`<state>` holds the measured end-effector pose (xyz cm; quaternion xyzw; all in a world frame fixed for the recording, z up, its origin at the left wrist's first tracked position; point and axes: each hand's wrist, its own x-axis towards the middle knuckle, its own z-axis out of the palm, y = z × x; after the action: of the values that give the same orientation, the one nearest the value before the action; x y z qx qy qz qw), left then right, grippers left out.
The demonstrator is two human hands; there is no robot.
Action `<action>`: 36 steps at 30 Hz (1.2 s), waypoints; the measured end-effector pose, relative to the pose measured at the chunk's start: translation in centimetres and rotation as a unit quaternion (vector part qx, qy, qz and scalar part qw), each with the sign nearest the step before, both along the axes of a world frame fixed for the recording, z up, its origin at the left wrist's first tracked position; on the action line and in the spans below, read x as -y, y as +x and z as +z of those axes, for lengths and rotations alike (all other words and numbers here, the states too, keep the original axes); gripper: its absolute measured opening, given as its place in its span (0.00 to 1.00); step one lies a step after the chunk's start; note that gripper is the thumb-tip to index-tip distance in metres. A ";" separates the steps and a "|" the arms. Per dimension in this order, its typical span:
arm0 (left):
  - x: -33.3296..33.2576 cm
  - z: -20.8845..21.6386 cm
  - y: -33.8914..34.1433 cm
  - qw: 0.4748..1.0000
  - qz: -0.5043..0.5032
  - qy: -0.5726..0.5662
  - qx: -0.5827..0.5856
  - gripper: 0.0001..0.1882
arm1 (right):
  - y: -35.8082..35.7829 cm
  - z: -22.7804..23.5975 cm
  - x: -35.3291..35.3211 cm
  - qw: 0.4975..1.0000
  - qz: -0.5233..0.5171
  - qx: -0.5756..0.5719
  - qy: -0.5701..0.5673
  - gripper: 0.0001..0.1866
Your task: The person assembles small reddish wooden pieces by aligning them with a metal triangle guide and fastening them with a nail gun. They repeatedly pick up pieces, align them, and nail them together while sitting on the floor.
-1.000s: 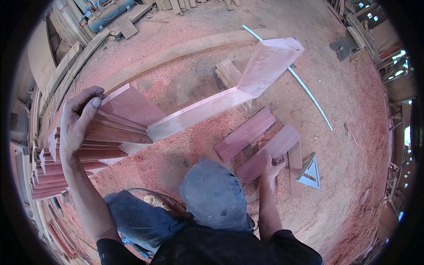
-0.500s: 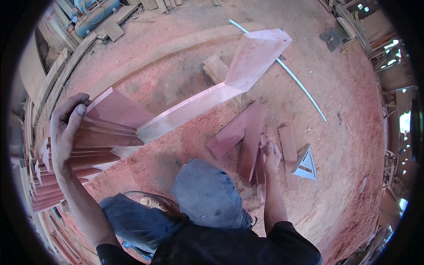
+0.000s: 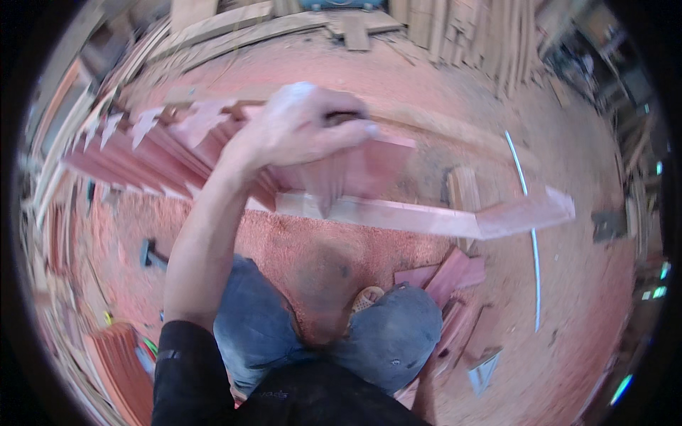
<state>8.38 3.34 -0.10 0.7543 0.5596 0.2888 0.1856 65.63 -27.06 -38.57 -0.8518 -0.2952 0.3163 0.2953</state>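
Left hand [image 3: 298, 135] raised, fingers curled over top of fanned stack of reddish wood strips [image 3: 177, 153], gripping it. Stack sits above long pale plank [image 3: 426, 216] on sawdust floor [image 3: 298, 248]. Right hand out of sight. Reddish offcuts [image 3: 455, 273] near right knee.

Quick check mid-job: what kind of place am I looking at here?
Most likely a woodworking shop or timber yard. Reddish sawdust covers the floor, planks are stacked along the far edge, and the left hand grips a bundle of reddish boards. A hammer lies on the floor.
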 end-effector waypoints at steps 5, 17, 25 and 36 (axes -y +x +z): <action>0.0 -0.7 -0.4 0.999 0.007 0.025 -0.027 0.20 | 0.4 5.9 -0.3 0.979 0.057 -0.065 0.185 0.57; -0.1 -0.7 -0.6 1.000 0.008 0.024 -0.018 0.22 | -18.0 20.1 -33.5 0.794 0.234 -0.307 0.469 0.51; 0.0 -0.2 -0.4 1.000 0.005 0.013 -0.008 0.22 | -24.9 23.5 -37.5 0.777 0.318 -0.271 0.471 0.44; 0.3 0.2 -0.1 1.000 0.011 -0.002 0.026 0.22 | -18.9 23.7 -31.8 0.912 0.321 -0.036 0.253 0.48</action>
<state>8.29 3.04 0.13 0.7395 0.5638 0.3094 0.1987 46.77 4.75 -14.89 -0.5959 -0.6120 0.3392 0.3941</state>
